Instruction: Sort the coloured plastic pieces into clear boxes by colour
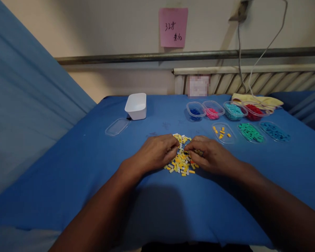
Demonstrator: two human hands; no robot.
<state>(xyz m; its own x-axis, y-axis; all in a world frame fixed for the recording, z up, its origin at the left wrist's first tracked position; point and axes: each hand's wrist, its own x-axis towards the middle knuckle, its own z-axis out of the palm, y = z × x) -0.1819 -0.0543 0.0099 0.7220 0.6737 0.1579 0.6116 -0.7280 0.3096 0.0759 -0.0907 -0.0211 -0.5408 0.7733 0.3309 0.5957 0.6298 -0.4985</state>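
A pile of small yellow and white building bricks [182, 162] lies on the blue cloth in front of me, with a few orange-red pieces among them. My left hand [161, 148] reaches to the pile's left side, fingers curled together over the bricks. From the other side comes my right hand [206, 152], its thumb and fingers bent inward among the pieces. A small gap separates the two hands, and bricks show through it. Whatever sits between the fingertips of either hand is too small to make out.
Beyond my left hand stand a white tub [136, 106] and a clear lid [117, 126]. Behind my right are clear containers of blue [195, 112], pink [212, 112], turquoise [234, 110] and red pieces [254, 111]. Nearer trays hold orange-yellow [222, 132], green [250, 132] and dark teal pieces [274, 131].
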